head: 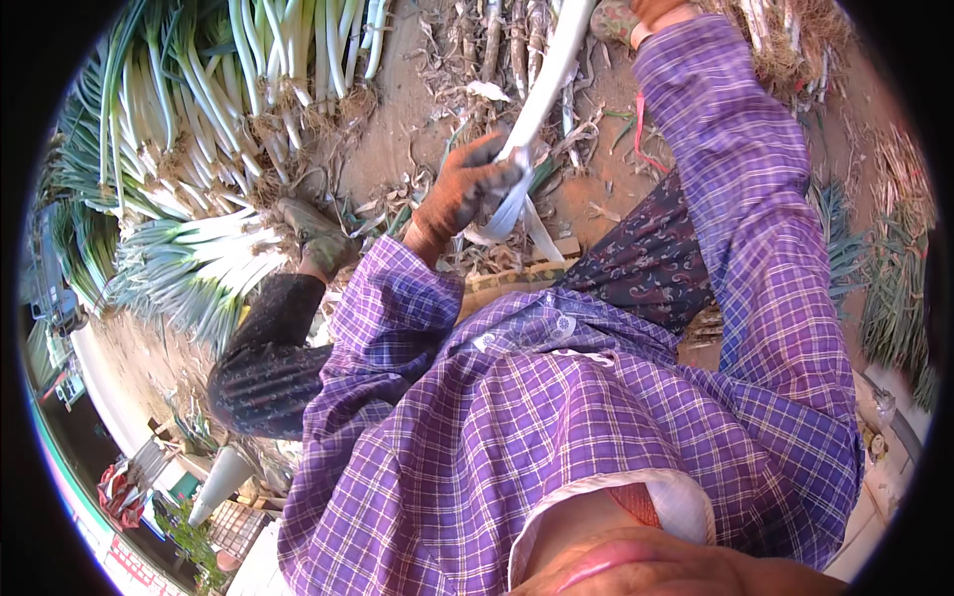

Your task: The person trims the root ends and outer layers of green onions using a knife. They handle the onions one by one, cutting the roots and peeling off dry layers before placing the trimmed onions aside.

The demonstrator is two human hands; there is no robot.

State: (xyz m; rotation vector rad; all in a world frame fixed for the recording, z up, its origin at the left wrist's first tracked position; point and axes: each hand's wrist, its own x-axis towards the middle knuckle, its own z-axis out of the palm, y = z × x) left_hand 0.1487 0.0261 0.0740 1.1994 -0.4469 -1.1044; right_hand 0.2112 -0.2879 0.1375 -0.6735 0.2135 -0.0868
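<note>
My left hand [471, 185], in a soiled orange-brown work glove, is closed around the lower end of a long white green-onion stalk [550, 78]. From that grip the stalk slants up and right past the top edge of the picture. A loose, pale strip of peeled skin [514, 212] hangs below my fingers. My right hand [662, 9] is cut off by the top edge, so its fingers and anything in them are hidden. Dry, dirty onion stalks [516, 41] lie on the ground ahead of me.
Piles of green onions [216, 97] with roots lie at left, and a fanned bundle [216, 261] lies by my left shoe [317, 235]. Rooted bundles [794, 37] stand at upper right. Peeled skins litter the soil. A grey cone [220, 480] and a crate [237, 527] are at lower left.
</note>
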